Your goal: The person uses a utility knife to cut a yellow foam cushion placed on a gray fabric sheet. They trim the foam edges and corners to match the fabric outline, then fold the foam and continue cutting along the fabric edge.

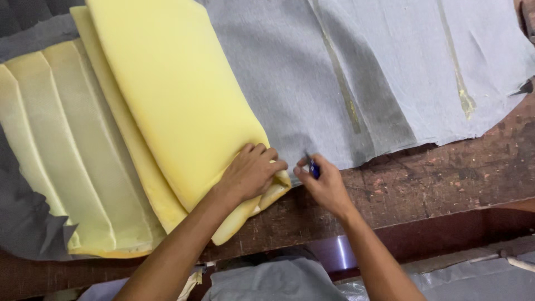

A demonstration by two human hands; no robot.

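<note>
My left hand [251, 170] presses down on the near corner of a thick yellow foam pad [178, 95] that lies on grey fabric [312, 83]. Fingers are curled over the foam's edge. My right hand [323, 184] sits just to the right of that corner and pinches a small blue pen [314, 168], its tip touching the grey fabric beside the foam. A second, paler foam piece with stitched channels [61, 150] lies under and left of the top pad.
The grey fabric has yellowish glue lines [348, 106] running away from me. A worn dark wooden table edge [434, 184] runs across in front. Dark grey cloth [22, 217] lies at the left. Folded grey fabric [273, 281] sits below the table edge.
</note>
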